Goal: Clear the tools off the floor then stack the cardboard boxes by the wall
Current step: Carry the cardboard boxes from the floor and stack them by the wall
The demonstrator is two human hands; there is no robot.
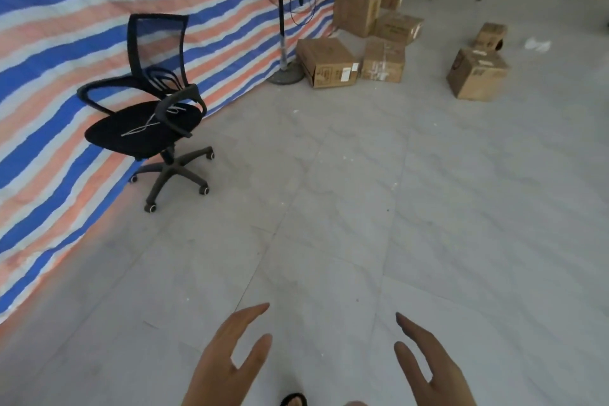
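Several cardboard boxes lie on the grey tiled floor far ahead. A cluster sits against the striped tarp wall: a low box (328, 62), a box (384, 60) beside it, a tall box (356, 9) and others behind. Two boxes stand apart to the right, a larger one (477, 73) and a smaller one (490, 35). My left hand (227, 362) and my right hand (428, 364) hover at the bottom of the view, fingers straight and empty, far from the boxes. No tools are visible on the floor.
A black office chair (145, 119) on castors stands by the striped tarp wall (49, 76) at left. A pedestal fan (285, 72) stands next to the box cluster. A white scrap (537, 44) lies at far right. My sandalled foot (294, 400) shows at the bottom.
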